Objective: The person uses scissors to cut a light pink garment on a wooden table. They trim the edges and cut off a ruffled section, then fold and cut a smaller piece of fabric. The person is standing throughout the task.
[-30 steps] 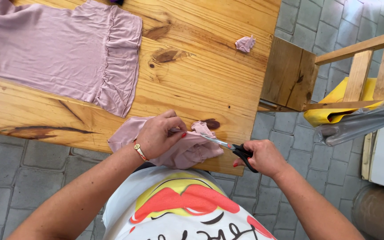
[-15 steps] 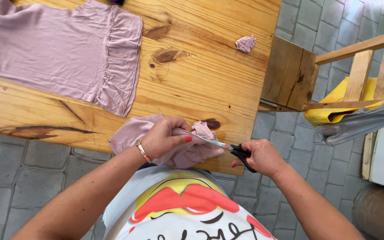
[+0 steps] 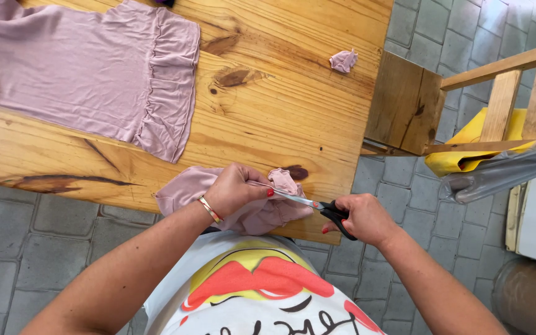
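mauve fabric piece [image 3: 243, 208]: crumpled, draped over counter's near edge | scissors [image 3: 317, 206]: black handles, steel blades lying level, tips entering the fabric's folded edge

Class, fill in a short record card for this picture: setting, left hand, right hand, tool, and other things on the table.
Setting: varnished knotty wooden table on grey paving
Left hand: grips a small mauve fabric piece at the table's near edge
Right hand: holds black-handled metal scissors, blades at the fabric
Other things: large mauve ruffled garment lying flat; crumpled mauve fabric scrap
Beside table: wooden chair
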